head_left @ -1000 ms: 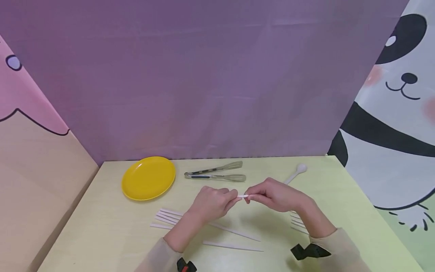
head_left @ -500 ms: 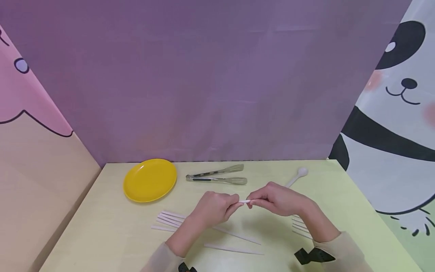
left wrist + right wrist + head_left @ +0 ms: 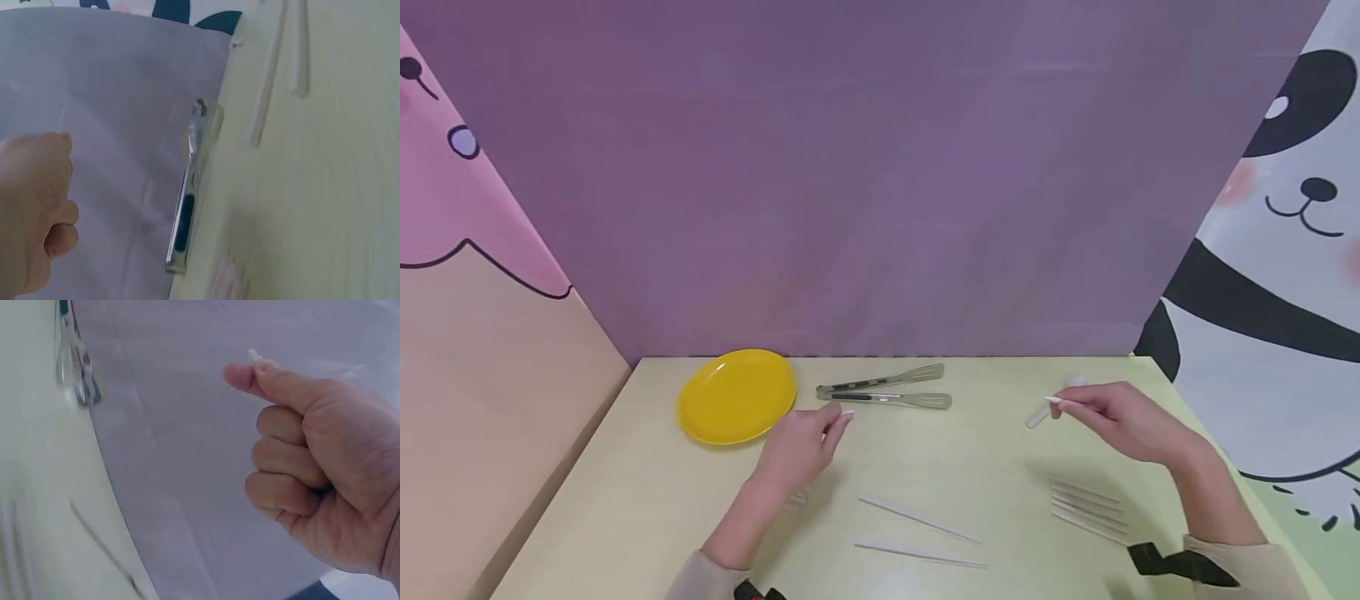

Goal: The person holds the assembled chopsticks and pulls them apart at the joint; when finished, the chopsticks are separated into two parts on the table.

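Observation:
My left hand (image 3: 797,446) is raised over the table near the yellow plate (image 3: 737,400). It pinches a small white piece (image 3: 847,412) between thumb and forefinger; only its end shows. On the far right, my right hand (image 3: 1131,421) pinches a thin white stick (image 3: 1053,400), whose blunt end juts past the fingertips in the right wrist view, while the other fingers are curled in. How long either held piece is cannot be seen. Two long tapered white sticks, an upper stick (image 3: 917,519) and a lower stick (image 3: 917,553), lie apart on the table between the hands.
Metal tongs (image 3: 887,387) lie at the back, spread apart. A white spoon (image 3: 1038,417) is partly hidden behind my right hand. Several white sticks (image 3: 1090,510) lie side by side at right; other stick ends (image 3: 797,498) show behind my left forearm. A purple backdrop (image 3: 880,183) stands behind.
My hands were together, both gripping one short white stick. They have drawn apart, left hand to the left and right hand to the right, each with a white end between its fingertips.

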A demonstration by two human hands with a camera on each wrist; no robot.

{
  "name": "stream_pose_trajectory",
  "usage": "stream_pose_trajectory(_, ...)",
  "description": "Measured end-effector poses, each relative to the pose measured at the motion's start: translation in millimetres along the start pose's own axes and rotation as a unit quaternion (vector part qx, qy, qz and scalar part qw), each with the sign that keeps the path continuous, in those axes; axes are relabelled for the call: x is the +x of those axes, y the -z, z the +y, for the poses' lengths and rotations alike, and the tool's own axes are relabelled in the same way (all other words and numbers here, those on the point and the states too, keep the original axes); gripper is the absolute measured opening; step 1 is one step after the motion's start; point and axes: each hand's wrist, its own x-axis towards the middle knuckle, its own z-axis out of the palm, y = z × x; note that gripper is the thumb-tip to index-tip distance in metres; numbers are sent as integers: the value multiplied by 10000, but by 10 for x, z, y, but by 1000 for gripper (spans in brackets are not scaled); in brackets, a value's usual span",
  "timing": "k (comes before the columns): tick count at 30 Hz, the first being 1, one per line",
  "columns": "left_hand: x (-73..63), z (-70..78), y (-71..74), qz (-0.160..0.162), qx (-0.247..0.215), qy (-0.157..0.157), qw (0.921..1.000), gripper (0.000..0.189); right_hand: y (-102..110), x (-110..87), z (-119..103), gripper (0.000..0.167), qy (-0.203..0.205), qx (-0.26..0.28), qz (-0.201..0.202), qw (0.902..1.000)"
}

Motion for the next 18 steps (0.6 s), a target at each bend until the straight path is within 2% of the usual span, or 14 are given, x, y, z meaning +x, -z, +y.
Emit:
stream_pose_trajectory(2,-101,-120,86,-338,-147,174,9992,36,88,-157,80,25,-331,9,-93,9994)
stream_pose_trajectory(4,-194,-214,143,-544,-209,242,9980,36,110,-259,135,22,-524,28,-277,9982)
stream_pose_trajectory(9,-472,-400,258,-704,-130,192,9972,27,61,-453,162,21,-774,-181,-315,9963)
stream_pose_trajectory(13,-681,-503,393,-932,-215,150,9953,11,-15,-588,152,27,-506,-358,-12,9981)
stream_pose_trajectory(18,-842,-601,543,-1325,-440,73,9902,13,-124,-714,172,33,-49,-449,124,9989)
